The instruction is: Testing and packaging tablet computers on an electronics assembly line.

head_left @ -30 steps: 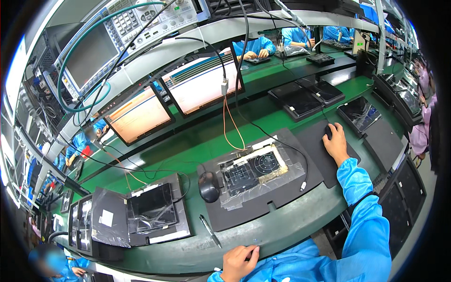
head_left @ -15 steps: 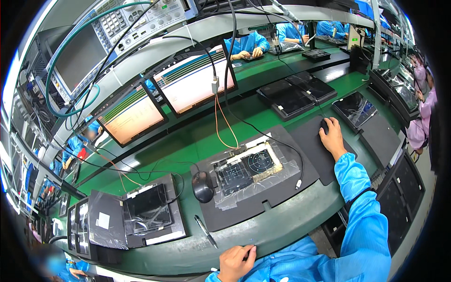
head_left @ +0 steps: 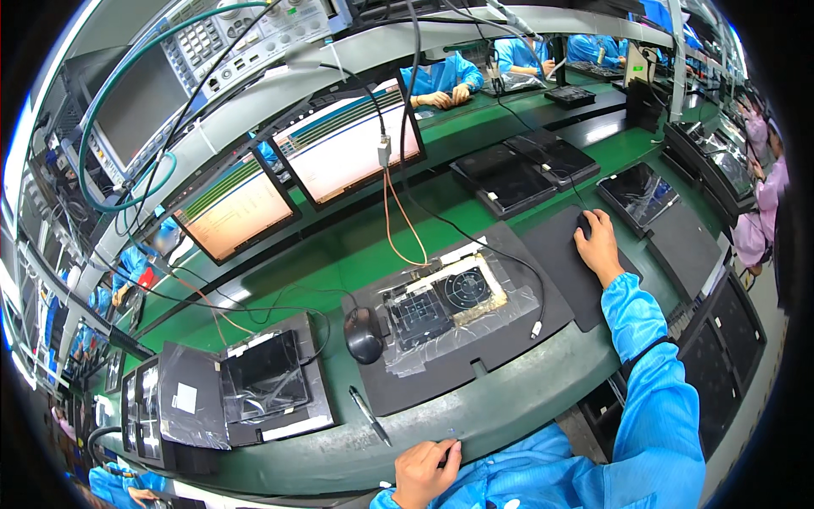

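Observation:
My right hand [head_left: 599, 248] is closed over a black mouse [head_left: 583, 224], which shows only in part beyond the fingers. Under it lies a dark grey mat [head_left: 551, 246]. At the bench's near edge my left hand [head_left: 426, 472] rests with curled fingers, the thumb against the index finger; what it holds, if anything, is hidden. A pen [head_left: 370, 416] lies just beyond that hand. Between the hands and the screens, a taped test fixture with a black panel [head_left: 417, 317] and a round crosshair pattern [head_left: 468, 291] sits on a dark board [head_left: 509, 331].
A second black mouse [head_left: 363, 333] sits left of the fixture. Two lit monitors [head_left: 348, 140] stand behind, below a bench instrument [head_left: 242, 42]. Cables hang over the green bench [head_left: 322, 271]. Flat black panels [head_left: 500, 178] lie at the back right; another panel [head_left: 265, 377] is at left. Co-workers sit opposite.
The view has shifted very slightly. My right hand stays on the mouse and my left hand stays curled at the bench edge.

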Action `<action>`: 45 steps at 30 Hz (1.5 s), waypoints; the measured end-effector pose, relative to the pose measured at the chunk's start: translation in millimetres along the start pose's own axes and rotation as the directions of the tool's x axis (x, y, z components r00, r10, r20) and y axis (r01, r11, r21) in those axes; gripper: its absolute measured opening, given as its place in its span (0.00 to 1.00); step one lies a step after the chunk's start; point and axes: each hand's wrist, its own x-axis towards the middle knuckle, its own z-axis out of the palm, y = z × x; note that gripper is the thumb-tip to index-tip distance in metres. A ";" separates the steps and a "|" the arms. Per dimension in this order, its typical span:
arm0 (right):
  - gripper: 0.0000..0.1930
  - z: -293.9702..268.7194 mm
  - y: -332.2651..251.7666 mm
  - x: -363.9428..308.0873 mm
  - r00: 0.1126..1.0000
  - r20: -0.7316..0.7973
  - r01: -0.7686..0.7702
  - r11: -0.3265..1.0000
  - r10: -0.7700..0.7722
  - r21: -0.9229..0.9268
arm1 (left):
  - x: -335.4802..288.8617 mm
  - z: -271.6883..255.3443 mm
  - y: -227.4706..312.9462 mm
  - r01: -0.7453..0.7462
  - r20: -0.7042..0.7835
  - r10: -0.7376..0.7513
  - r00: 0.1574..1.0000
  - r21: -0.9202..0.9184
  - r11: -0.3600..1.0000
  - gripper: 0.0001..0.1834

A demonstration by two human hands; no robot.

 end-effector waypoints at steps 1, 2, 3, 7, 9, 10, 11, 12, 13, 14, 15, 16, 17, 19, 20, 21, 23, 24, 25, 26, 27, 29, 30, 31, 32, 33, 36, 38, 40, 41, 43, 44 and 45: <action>0.26 0.4 0.1 0.4 0.999 -0.006 0.044 0.999 -0.044 -0.016 | -0.7 0.6 -0.5 -0.005 -0.019 0.005 1.000 0.002 1.000 0.05; 0.26 -0.4 1.4 -0.2 0.999 -0.018 0.037 0.997 -0.039 -0.067 | -0.9 1.4 -1.1 -0.018 -0.018 0.018 1.000 -0.005 1.000 0.05; 0.26 0.5 1.6 -0.8 0.998 -0.019 0.064 0.998 -0.064 -0.028 | -1.3 2.4 -1.8 -0.038 0.031 0.039 0.999 -0.032 0.999 0.05; 0.27 0.1 1.3 -3.1 0.988 -0.145 0.050 0.996 -0.060 -0.074 | -3.8 6.1 -5.3 -0.016 0.015 0.016 1.000 0.014 1.000 0.04; 0.26 -6.5 2.1 1.6 0.971 -0.232 0.042 0.994 -0.065 -0.103 | -5.4 5.9 -6.9 -0.020 0.032 0.020 0.999 -0.003 1.000 0.04; 0.25 -13.3 4.2 8.2 0.946 -0.292 0.115 0.987 -0.143 -0.109 | -5.4 6.5 -8.1 -0.025 0.010 0.025 1.000 0.000 1.000 0.03; 0.24 -21.7 6.7 17.3 0.905 -0.369 0.179 0.977 -0.210 -0.117 | -5.3 6.1 -9.1 -0.029 -0.011 0.029 1.000 0.005 1.000 0.03; 0.22 -36.6 12.9 29.2 0.933 -0.317 0.137 0.982 -0.172 -0.131 | -5.4 5.5 -10.0 -0.032 0.000 0.032 0.999 -0.001 0.999 0.03; 0.22 -53.9 20.5 38.9 0.958 -0.245 0.114 0.980 -0.152 -0.164 | -4.2 6.7 -11.5 0.053 0.103 -0.056 0.993 0.032 0.998 0.07; 0.22 -73.0 28.7 47.2 0.987 -0.158 -0.010 0.975 -0.026 -0.224 | -6.7 2.3 -10.9 0.132 0.209 -0.145 0.967 0.075 0.988 0.11; 0.24 -96.9 37.9 57.5 0.999 0.029 -0.014 0.951 0.024 -0.309 | -2.9 8.2 -13.6 -0.071 -0.002 0.071 0.997 0.001 0.997 0.05; 0.25 -126.8 49.3 65.4 0.962 0.207 -0.071 0.893 0.180 -0.444 | -2.6 9.1 -14.1 -0.077 0.032 0.077 0.996 -0.020 0.997 0.05; 0.27 -161.7 60.8 73.6 0.876 0.421 -0.027 0.895 0.235 -0.444 | -3.1 9.7 -14.6 -0.086 0.012 0.086 0.996 0.002 0.996 0.03; 0.33 -233.7 77.8 73.5 0.662 0.607 -0.049 0.833 0.440 -0.550 | -5.3 10.8 -15.0 -0.091 0.005 0.091 0.996 0.015 0.996 0.04; 0.36 -264.6 82.9 66.6 0.584 0.596 -0.087 0.772 0.552 -0.630 | -5.7 11.1 -15.5 -0.084 0.016 0.084 0.996 0.021 0.996 0.04; 0.40 -291.1 88.7 46.4 0.431 0.589 -0.136 0.694 0.684 -0.707 | -7.0 11.3 -15.6 -0.051 0.026 0.050 0.998 0.018 0.999 0.04; 0.46 -338.6 96.5 1.7 0.207 0.531 -0.135 0.562 0.822 -0.816 | -7.6 11.4 -15.8 -0.083 0.025 0.083 0.996 -0.009 0.996 0.02; 0.48 -360.7 99.5 -33.9 0.144 0.487 -0.092 0.502 0.861 -0.860 | -7.6 11.7 -15.7 -0.086 0.020 0.087 0.996 -0.036 0.996 0.02; 0.50 -370.3 103.0 -64.6 0.113 0.516 -0.131 0.527 0.849 -0.839 | -7.7 11.4 -15.4 -0.074 0.025 0.074 0.997 -0.009 0.997 0.02; 0.52 -374.9 107.4 -93.8 0.087 0.501 -0.148 0.508 0.861 -0.849 | -8.0 11.3 -15.0 -0.069 0.034 0.068 0.997 0.029 0.997 0.03; 0.53 -377.2 112.3 -125.8 0.234 0.547 -0.176 0.588 0.804 -0.789 | -7.4 10.9 -14.3 -0.081 0.030 0.080 0.996 0.021 0.997 0.03; 0.54 -375.2 125.3 -173.2 0.379 0.544 -0.177 0.636 0.749 -0.751 | -6.5 9.7 -12.1 -0.063 0.017 0.063 0.998 -0.009 0.998 0.03; 0.53 -373.7 133.4 -188.6 0.537 0.488 -0.249 0.682 0.688 -0.687 | -5.7 9.1 -10.6 -0.048 0.028 0.048 0.998 -0.020 0.999 0.03; 0.53 -375.6 142.2 -198.9 0.665 0.392 -0.297 0.707 0.636 -0.642 | -5.0 7.8 -9.1 -0.064 0.028 0.065 0.998 -0.034 0.997 0.01; 0.53 -378.7 151.4 -205.3 0.678 0.421 -0.290 0.745 0.603 -0.601 | -5.0 6.2 -7.1 -0.030 0.030 0.030 0.999 -0.017 0.999 0.01; 0.52 -379.1 161.5 -203.9 0.668 0.440 -0.328 0.768 0.600 -0.549 | -3.9 4.8 -6.3 -0.011 0.037 0.014 0.999 -0.063 0.998 0.01; 0.47 -380.3 187.3 -195.1 0.641 0.455 -0.398 0.775 0.618 -0.491 | -2.7 -2.0 -1.5 0.032 0.060 -0.023 0.998 -0.147 0.989 0.02; 0.41 -386.4 195.5 -193.9 0.632 0.479 -0.439 0.791 0.609 -0.427 | -3.5 -8.6 2.2 -0.021 0.042 0.029 0.999 -0.178 0.984 0.02; 0.33 -396.0 191.9 -195.3 0.779 0.359 -0.444 0.856 0.514 -0.264 | -7.3 -15.5 7.5 -0.024 0.076 0.047 0.996 -0.276 0.961 0.02; 0.23 -406.3 185.2 -189.5 0.824 0.292 -0.374 0.853 0.486 -0.363 | -9.4 -18.5 11.7 0.006 0.112 0.031 0.993 -0.314 0.949 0.03; 0.14 -421.1 160.4 -172.3 0.845 0.261 -0.415 0.880 0.467 -0.230 | -11.8 -21.0 22.8 0.079 0.217 0.013 0.976 -0.409 0.909 0.07; 0.15 -426.0 141.5 -164.4 0.846 0.287 -0.444 0.892 0.449 -0.085 | -10.4 -19.2 29.8 0.120 0.282 0.016 0.959 -0.459 0.880 0.10; 0.15 -428.1 119.3 -153.3 0.858 0.277 -0.426 0.901 0.432 -0.087 | -7.1 -15.9 36.5 0.183 0.388 0.032 0.921 -0.506 0.843 0.17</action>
